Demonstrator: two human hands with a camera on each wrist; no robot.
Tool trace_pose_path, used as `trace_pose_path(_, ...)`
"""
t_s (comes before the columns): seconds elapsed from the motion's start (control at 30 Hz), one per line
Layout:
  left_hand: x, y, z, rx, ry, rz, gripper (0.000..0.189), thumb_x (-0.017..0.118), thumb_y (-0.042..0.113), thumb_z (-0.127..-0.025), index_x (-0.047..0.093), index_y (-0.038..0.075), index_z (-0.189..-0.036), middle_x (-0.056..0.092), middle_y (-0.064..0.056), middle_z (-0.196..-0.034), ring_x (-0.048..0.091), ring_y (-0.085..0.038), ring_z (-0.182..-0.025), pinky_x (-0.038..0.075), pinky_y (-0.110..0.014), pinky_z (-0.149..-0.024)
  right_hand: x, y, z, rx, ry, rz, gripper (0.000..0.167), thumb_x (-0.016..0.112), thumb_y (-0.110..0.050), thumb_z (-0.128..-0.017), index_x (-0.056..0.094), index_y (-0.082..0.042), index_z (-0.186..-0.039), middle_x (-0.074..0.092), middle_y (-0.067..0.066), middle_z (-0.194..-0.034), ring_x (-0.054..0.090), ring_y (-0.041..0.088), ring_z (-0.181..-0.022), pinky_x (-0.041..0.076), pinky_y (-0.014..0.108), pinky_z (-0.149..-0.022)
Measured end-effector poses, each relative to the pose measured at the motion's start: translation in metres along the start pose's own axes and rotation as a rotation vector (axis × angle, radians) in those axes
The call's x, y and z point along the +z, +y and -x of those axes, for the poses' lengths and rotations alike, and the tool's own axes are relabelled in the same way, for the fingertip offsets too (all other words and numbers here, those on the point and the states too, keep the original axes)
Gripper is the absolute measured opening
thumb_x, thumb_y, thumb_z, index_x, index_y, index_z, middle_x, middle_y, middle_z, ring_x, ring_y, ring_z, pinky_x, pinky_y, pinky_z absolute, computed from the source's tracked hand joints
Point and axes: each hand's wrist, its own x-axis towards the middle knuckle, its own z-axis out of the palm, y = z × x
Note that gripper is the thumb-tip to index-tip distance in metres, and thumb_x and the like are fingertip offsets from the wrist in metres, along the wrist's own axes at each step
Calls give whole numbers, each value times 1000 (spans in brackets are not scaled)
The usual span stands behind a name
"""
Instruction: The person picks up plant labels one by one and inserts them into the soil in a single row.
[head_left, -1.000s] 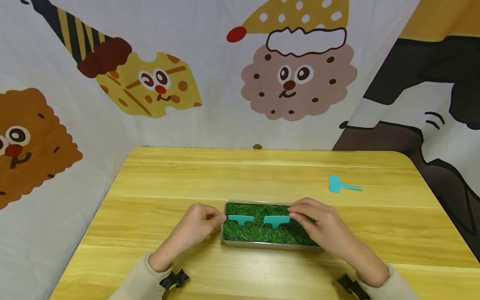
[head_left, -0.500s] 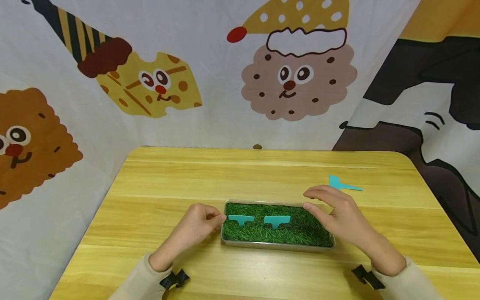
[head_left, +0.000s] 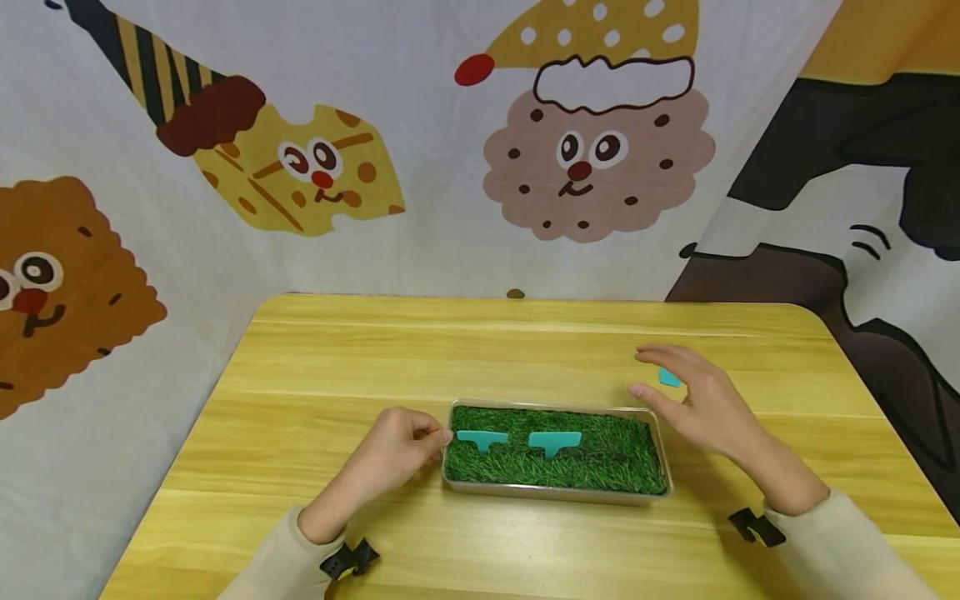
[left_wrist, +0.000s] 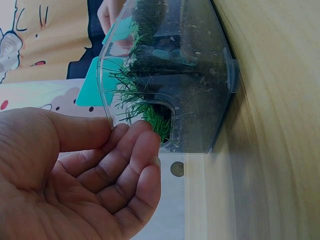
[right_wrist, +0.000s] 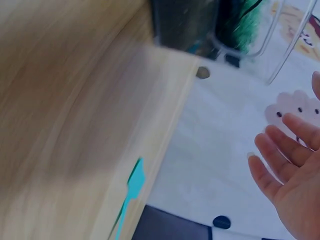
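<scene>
A clear plastic box filled with dark soil and green grass sits on the table. Two teal T-shaped plant labels stand upright in the grass, a left label and a middle label. My left hand pinches the box's left rim between thumb and index finger, the other fingers curled. Beyond the box's right end, my right hand is held with fingers spread and nothing in it. It partly covers a loose teal plant label in the head view; the right wrist view shows this label lying flat.
The wooden table extends around the box, its far edge against a cloth printed with cartoon biscuits and cheese. Black straps sit at both wrists, a left strap and a right strap.
My right hand has let go of the middle plant label and moved right and away from me, over the loose label, its fingers spreading. My left hand has stayed at the box.
</scene>
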Motion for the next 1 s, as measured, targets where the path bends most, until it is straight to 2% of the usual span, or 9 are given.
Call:
trace_pose_path(0.33,0,0,0,-1,1,-9,25,69,11,-102,77,10,-78,70,-8,-69,48,-9,-48,40,-21,-44,-1,33,-8,132,-184,37,64,72,-39,-101,53,1,-148,44,26,-157,37,55,-142,33,76,-106)
trace_pose_path(0.67,0,1,0,-2,-2,-5,25,68,11,-102,77,11,-78,71,-8,-70,48,-9,-48,39,-20,-44,1,67,-16,227,-328,73,77,67,-49,-102,47,9,-150,33,36,-159,29,62,-143,26,77,-110)
trace_pose_path(0.87,0,1,0,-3,-2,-6,25,68,11,-102,77,10,-78,71,-8,-69,48,-9,-49,38,-20,-44,3,80,-18,242,-348,90,73,70,-40,-102,47,10,-150,41,36,-155,34,60,-141,30,74,-111)
trace_pose_path(1.0,-1,1,0,-4,-1,-10,25,69,11,-102,77,11,-78,70,-7,-69,47,-9,-49,38,-20,-44,6,88,-17,201,-342,86,59,74,-27,-100,55,9,-143,52,34,-146,48,56,-133,43,69,-104)
